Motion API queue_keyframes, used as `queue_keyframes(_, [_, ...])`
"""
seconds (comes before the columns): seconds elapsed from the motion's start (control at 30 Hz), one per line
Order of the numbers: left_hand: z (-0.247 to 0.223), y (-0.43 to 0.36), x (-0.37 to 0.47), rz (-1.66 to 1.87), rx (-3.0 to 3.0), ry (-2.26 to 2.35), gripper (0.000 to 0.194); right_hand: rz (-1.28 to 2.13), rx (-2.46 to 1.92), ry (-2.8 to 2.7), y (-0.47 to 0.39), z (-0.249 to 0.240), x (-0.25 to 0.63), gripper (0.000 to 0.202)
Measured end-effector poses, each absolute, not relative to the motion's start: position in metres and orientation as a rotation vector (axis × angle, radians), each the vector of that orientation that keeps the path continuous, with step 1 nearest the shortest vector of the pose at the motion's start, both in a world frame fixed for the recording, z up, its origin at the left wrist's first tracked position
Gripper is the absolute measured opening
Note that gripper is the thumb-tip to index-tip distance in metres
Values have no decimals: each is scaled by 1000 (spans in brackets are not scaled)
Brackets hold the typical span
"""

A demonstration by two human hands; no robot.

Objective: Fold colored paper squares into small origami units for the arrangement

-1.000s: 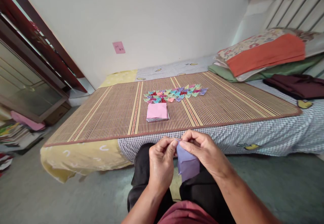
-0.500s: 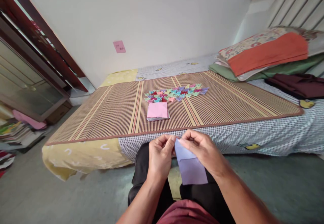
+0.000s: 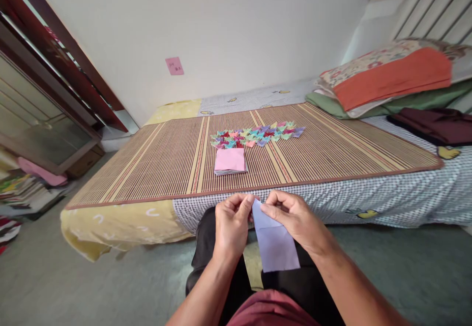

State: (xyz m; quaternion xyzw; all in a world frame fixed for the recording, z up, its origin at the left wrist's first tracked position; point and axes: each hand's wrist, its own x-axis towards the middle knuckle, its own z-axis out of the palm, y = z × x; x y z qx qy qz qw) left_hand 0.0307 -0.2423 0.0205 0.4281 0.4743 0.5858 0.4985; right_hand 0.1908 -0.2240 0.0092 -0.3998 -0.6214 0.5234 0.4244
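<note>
Purple paper [image 3: 277, 247]: creased across, dangling over my lap [image 3: 295, 289]
Left hand [image 3: 230, 225]: thumb and fingers pinching its top corner
Right hand [image 3: 297, 220]: yep, pinching too, along the edge right beside
Paper stack [image 3: 230, 160]: pink-topped, sitting on the striped mat [image 3: 158, 168]
Folded pieces [image 3: 261, 142]: colourful rows, just behind the stack
</note>
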Motion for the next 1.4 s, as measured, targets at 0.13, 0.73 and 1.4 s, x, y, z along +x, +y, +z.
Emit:
queue_keyframes(0.13, [19, -242, 29, 1400, 1077, 1208, 42, 964, -1062, -1664, -229, 15, 187, 31])
queue_keyframes(0.73, [22, -250, 35, 1450, 1137, 1182, 32, 1590, -928, -1337, -227, 15, 194, 44])
queue_keyframes(1.4, [18, -242, 31, 1423, 989, 1158, 40, 1423, -944, -1579, -219, 13, 197, 47])
